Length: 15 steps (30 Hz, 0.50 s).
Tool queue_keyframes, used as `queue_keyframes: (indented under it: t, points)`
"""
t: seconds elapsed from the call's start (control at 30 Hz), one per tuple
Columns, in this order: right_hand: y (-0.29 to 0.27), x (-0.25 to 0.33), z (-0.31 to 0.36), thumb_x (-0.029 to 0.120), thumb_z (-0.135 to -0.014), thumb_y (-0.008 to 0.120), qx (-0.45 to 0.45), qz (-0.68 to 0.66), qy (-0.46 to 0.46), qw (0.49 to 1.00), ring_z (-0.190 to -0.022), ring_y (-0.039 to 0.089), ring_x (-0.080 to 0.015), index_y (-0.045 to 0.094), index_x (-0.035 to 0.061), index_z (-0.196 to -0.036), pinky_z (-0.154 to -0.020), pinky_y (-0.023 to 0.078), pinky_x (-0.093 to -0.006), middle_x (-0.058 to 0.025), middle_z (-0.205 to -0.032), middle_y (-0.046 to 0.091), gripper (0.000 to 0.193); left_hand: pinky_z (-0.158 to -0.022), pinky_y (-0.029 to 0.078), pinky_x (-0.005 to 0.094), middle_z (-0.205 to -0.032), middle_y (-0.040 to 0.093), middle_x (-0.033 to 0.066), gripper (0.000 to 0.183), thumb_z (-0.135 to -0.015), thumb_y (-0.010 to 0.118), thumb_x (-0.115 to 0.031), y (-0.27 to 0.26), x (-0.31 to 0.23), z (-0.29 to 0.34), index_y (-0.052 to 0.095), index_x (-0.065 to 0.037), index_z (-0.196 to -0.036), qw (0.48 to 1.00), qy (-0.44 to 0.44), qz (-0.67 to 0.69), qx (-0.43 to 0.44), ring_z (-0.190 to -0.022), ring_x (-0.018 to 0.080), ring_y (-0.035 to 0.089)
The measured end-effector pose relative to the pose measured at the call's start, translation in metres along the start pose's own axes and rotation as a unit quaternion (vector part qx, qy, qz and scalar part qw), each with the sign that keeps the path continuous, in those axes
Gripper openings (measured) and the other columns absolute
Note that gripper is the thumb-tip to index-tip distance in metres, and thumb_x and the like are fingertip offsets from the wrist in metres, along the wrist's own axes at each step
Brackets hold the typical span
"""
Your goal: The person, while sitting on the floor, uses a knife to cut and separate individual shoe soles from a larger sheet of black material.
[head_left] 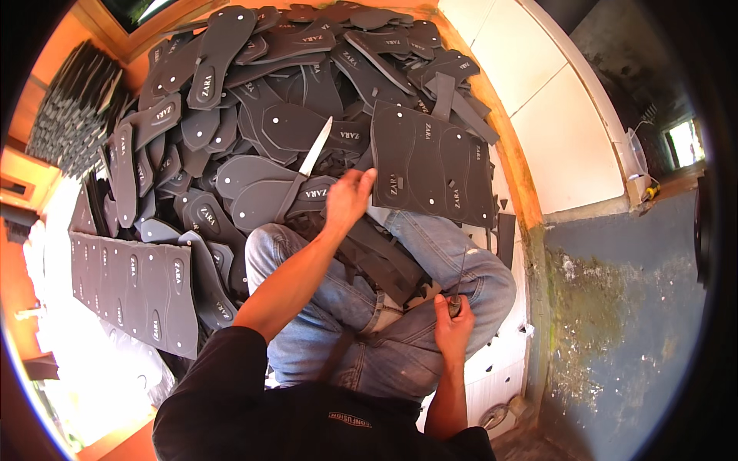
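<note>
Two hands, two separate jobs. Left hand (350,201): fingers curled at the left edge of a dark grey, roughly rectangular foam-like sheet (434,169) with wavy outlines and pale printed marks. Fingertips look to meet that edge; can't tell if it's a real pinch or just contact. Probably there to steady the sheet, since an edge hold leaves the outlined face uncovered.

Right hand (453,330): closed around the short dark handle of a thin-bladed hand tool (455,307), over the right leg of the faded blue denim jeans (461,265). Blade points forward, toward the sheet; my read is that this keeps the tip off the person's middle.

Sheet position: just right of the left hand, ahead of the right hand and apart from it. Near edge overlaps the jeans, far part sits against the pile of dark grey sole-shaped foam pieces (300,131). Folded legs likely double as a work rest.

Dark narrow offcut strips (384,265) lie between the legs, lap probably acting as catch area. Pale pointed blade-like piece (317,146) rests on the pile, ahead of the left hand. Second dark grey sheet (134,292) is far left, well apart from both hands; presumably parked out of the way.
</note>
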State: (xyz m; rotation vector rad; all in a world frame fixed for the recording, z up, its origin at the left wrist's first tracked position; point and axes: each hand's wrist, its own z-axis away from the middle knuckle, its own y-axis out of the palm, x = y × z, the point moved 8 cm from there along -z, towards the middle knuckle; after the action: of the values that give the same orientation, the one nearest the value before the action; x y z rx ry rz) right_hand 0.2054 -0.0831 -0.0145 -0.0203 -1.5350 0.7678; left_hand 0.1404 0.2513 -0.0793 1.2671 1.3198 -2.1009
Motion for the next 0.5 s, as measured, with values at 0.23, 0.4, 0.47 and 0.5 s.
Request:
queue_keyframes:
  t: [0.23,0.4,0.47,0.5]
  points:
    - [0.006,0.004,-0.002,0.021,-0.084,0.068,0.014,0.038,-0.005,0.999,-0.051,0.037,-0.012,0.051,-0.0008,-0.071,-0.047,0.034,-0.0297,-0.0035,-0.053,0.044,0.03,-0.077,0.047,0.0467,-0.103,0.054,0.0116,0.042,-0.071,0.07,-0.014,-0.109,0.04,0.009,0.051,-0.009,-0.107,0.945,0.072,-0.282,-0.152,-0.096,0.0331,0.055]
    - [0.02,0.002,0.002,0.021,-0.088,0.064,0.046,-0.098,0.054,0.993,-0.051,0.043,-0.0111,0.056,-0.0019,-0.08,-0.048,0.037,-0.0274,-0.0028,-0.062,0.053,0.025,-0.08,0.048,0.0434,-0.103,0.06,0.0154,0.041,-0.076,0.064,-0.018,-0.105,0.037,0.005,0.055,-0.005,-0.114,0.967,0.056,-0.195,-0.153,-0.093,0.0331,0.06]
    - [0.035,0.01,0.01,0.021,-0.09,0.062,0.059,-0.178,0.083,0.979,-0.053,0.046,-0.0092,0.06,-0.0026,-0.089,-0.048,0.038,-0.0247,-0.002,-0.067,0.057,0.023,-0.078,0.048,0.0412,-0.095,0.063,0.0166,0.039,-0.079,0.059,-0.02,-0.1,0.031,0.008,0.059,-0.001,-0.112,0.987,0.064,-0.053,-0.14,-0.086,0.0324,0.062]
    - [0.042,0.016,0.013,0.021,-0.09,0.062,0.065,-0.212,0.092,0.971,-0.053,0.047,-0.0079,0.06,-0.0027,-0.093,-0.048,0.038,-0.0233,-0.0017,-0.069,0.057,0.024,-0.076,0.049,0.0343,-0.09,0.064,0.0176,0.042,-0.079,0.06,-0.021,-0.092,0.024,0.016,0.058,0.003,-0.113,0.992,0.044,0.042,-0.106,-0.081,0.025,0.063]
